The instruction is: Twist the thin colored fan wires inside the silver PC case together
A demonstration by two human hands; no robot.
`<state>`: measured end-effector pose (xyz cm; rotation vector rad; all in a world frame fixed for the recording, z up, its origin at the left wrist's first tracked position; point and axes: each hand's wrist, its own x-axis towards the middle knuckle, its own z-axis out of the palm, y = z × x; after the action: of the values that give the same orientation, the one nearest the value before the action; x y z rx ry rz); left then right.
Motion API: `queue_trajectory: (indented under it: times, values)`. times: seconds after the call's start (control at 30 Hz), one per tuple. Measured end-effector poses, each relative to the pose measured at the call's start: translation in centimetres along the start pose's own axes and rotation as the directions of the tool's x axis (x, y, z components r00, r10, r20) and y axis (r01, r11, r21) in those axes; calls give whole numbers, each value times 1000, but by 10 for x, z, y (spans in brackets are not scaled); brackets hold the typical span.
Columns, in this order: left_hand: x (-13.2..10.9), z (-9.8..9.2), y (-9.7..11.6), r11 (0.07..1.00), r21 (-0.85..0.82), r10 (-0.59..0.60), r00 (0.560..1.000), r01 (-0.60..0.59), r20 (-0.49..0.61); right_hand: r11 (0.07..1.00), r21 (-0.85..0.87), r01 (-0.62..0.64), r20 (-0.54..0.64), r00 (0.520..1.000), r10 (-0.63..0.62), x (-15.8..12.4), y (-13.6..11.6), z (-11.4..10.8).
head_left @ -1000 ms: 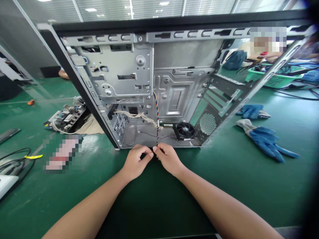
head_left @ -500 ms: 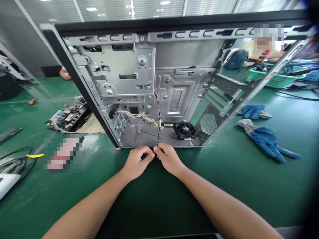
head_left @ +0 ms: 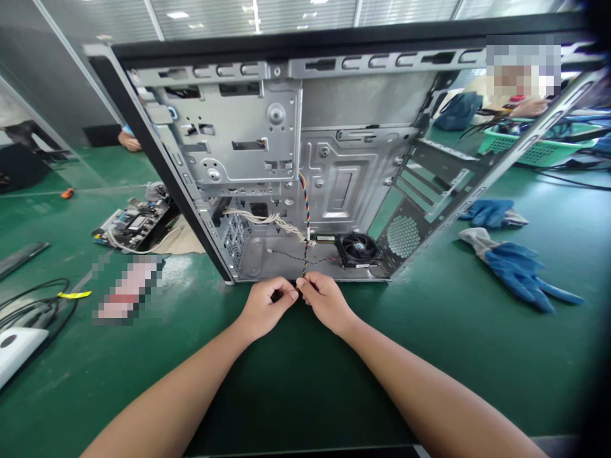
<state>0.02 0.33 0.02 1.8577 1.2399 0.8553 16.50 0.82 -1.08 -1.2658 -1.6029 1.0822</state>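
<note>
An open computer case (head_left: 258, 172) stands upright in front of me, its bare metal inside facing me. From behind its drive cage hangs a twisted multicoloured cable (head_left: 306, 213), which runs down over the case's lower edge to my fingers. My right hand (head_left: 327, 302) pinches this cable between thumb and forefinger. Close against it, my left hand (head_left: 267, 308) is also pinched at the cable's end; the tip itself is hidden by the fingers. On the case floor sit a black cooling fan (head_left: 359, 248) and a green memory module (head_left: 325, 240). White twisted wires (head_left: 267, 218) reach in from the left.
To the left lie a circuit board (head_left: 136, 219), black cables (head_left: 35, 292) and a blurred-out flat object (head_left: 128, 289). Blue work gloves (head_left: 515, 264) rest on the right. Behind them is a green basket (head_left: 539, 149) of cables, with another person's hand (head_left: 529, 107) near it.
The view has shifted slightly, so the scene sits a little further right. Both my hands keep their pinch at the cable, almost unmoved. The other person's hand by the basket has moved.
</note>
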Motion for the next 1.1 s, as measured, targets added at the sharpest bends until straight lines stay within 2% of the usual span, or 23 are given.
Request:
queue_trajectory:
  times: [0.4,0.7,0.83,0.97,1.1]
  values:
    - [0,-1,-1,1000,21,-4,1000,4,15,1000,-16,-10,-3,1000,10,1,2,2]
    - [0,-1,1,996,58,59,998,-61,33,998,-53,14,1,1000,-14,2,3,1]
    - [1,-2,1,998,45,43,998,-45,48,999,-38,15,17,1000,-14,1,2,1]
    - [1,-2,0,998,46,35,999,-37,39,999,-37,16,13,1000,-16,1,2,1]
    - [0,-1,1,992,99,78,997,-79,10,998,-63,21,-1,1000,-21,1,3,2]
